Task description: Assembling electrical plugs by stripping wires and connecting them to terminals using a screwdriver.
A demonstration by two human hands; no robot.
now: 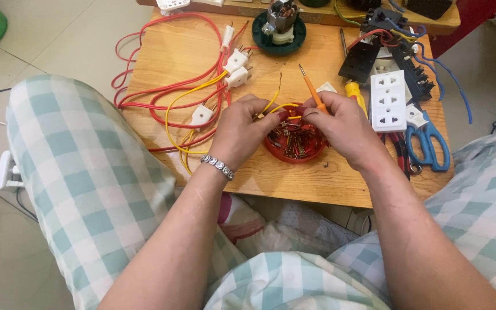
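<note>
A thin yellow insulated wire [276, 107] is pinched between both hands directly above a shallow round red plastic dish [295, 150] of small metal screws and terminals, near the front edge of the wooden surface [317, 178]. The left hand [241, 129] closes its fingers on the wire's loop, the bare stripped end rising just beyond them. The right hand [340, 123] closes its fingers on the other part of the wire and at the same time holds a slim orange-handled screwdriver [313, 92], blade pointing up and away. The step in hand appears to be preparing or fitting the wire end; the next move would call for a steady grip from the left hand while the right brings the screwdriver tip to bear. Outward lie white plug bodies on red and yellow leads [213, 86], a white three-outlet socket plate [388, 100], blue-handled scissors [429, 143] and a small motor on a dark green round base [282, 28].
</note>
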